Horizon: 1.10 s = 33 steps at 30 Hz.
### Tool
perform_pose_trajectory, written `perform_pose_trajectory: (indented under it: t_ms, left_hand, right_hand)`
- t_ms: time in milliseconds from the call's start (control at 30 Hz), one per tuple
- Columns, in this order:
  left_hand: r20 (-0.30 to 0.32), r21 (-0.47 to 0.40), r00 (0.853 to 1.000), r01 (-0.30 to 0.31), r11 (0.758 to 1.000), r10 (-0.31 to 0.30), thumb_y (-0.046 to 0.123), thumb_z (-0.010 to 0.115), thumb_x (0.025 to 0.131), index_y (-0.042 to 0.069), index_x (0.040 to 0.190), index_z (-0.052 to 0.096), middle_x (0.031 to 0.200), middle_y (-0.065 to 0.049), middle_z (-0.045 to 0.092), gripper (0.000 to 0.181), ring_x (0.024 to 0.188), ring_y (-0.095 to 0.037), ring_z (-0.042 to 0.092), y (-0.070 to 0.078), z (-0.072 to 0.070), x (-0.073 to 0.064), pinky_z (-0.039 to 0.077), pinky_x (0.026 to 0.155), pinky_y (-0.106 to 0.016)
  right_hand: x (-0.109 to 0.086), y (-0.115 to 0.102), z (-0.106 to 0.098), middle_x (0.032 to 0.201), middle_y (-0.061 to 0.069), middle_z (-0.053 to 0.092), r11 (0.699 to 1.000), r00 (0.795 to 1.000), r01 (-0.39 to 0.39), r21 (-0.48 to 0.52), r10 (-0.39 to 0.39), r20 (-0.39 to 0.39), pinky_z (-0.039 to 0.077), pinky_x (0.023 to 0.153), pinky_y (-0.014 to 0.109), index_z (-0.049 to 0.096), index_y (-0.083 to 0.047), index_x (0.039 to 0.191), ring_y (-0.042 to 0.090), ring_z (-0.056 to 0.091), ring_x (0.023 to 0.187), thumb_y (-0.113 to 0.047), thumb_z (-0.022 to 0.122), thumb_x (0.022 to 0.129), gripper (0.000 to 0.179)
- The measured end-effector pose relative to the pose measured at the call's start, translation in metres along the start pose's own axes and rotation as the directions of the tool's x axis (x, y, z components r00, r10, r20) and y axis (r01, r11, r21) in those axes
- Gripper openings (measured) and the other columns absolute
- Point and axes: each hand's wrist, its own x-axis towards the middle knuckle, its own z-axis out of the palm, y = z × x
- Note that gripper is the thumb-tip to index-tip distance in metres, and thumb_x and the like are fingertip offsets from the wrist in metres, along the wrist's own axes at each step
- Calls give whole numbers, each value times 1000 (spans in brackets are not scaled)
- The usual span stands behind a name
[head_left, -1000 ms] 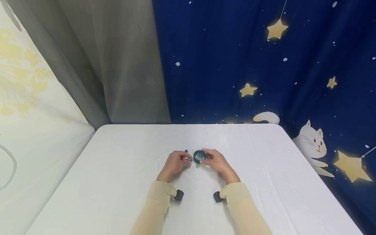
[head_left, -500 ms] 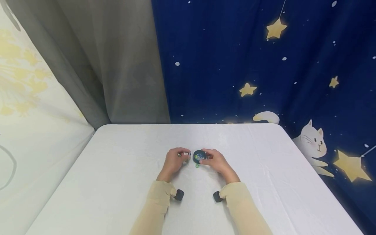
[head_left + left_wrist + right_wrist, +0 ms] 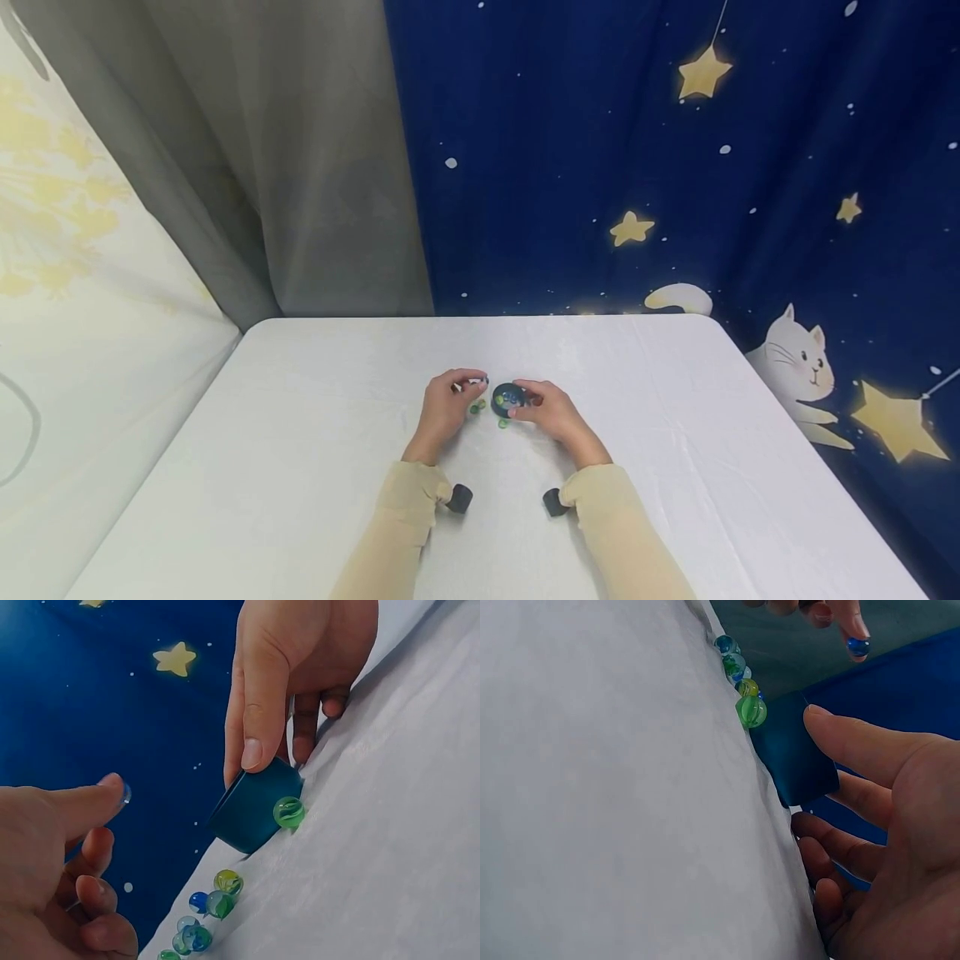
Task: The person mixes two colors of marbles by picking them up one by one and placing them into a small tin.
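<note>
One small blue glass marble (image 3: 859,647) is now pinched between the thumb and fingers of the left hand (image 3: 441,408), and this is the main change. A second ago the fingers were lowered among the marbles; now they are raised and shifted farther from the body, so the marble is held clear of the white surface (image 3: 337,467). As the hand is moved, part of a group on the surface is uncovered in the head view. In the left wrist view, a yellow-green glass marble (image 3: 229,881) and a clear glass marble with green swirls (image 3: 220,904) are seen in that group, with more beside them.

The round teal cup (image 3: 251,814), its material not to be told, is gripped at its side by the thumb and fingers of the right hand (image 3: 557,412). Its place is unchanged: it is stood upright on the surface, with marbles visible inside. A bright green glass marble (image 3: 289,812) is left just beside it; whether the two touch cannot be told. The hands are kept apart, with the pinched marble near the cup's rim.

By judgement, one marble has been separated from the group while the cup is steadied, and the work is only partly done, since several marbles are left outside.
</note>
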Motion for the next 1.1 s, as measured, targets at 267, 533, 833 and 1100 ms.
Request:
perform_pose_trajectory:
  t_ms: [267, 533, 833, 1100]
  left_hand:
    - [-44, -44, 998, -35, 998, 33, 21, 71, 90, 16, 104, 75, 80, 2, 59, 16, 71, -16, 49, 7, 1, -3, 40, 61, -27]
    - [-67, -70, 997, -32, 997, 28, 20, 72, 89, 17, 105, 74, 79, 2, 58, 17, 71, -17, 48, 15, 3, -6, 39, 61, -27]
    - [-71, -64, 997, -44, 997, 39, 22, 71, 90, 19, 107, 74, 80, 3, 59, 18, 73, -17, 49, 17, 4, -7, 40, 63, -27]
    - [-45, -70, 998, -49, 996, 46, 23, 71, 90, 18, 107, 74, 80, 3, 58, 18, 72, -16, 49, 18, 9, -7, 40, 62, -26]
  right_hand:
    - [-1, 1, 0, 121, 8, 61, 1000, 1000, 0, -9, 0, 1, 45, 90, 50, 62, -20, 131, 27, 56, 108, -29, 78, 81, 54]
    - [-3, 2, -2, 120, 8, 62, 1000, 1000, 2, -14, -2, 5, 45, 89, 49, 63, -20, 131, 26, 55, 106, -29, 79, 80, 54]
    - [-1, 4, -1, 120, 8, 62, 1000, 1000, 3, -24, -3, 1, 46, 88, 47, 63, -20, 131, 25, 56, 104, -29, 79, 80, 54]
    - [-1, 3, 0, 120, 8, 62, 1000, 1000, -8, -21, 8, 5, 46, 88, 48, 63, -20, 130, 26, 55, 106, -29, 79, 80, 53]
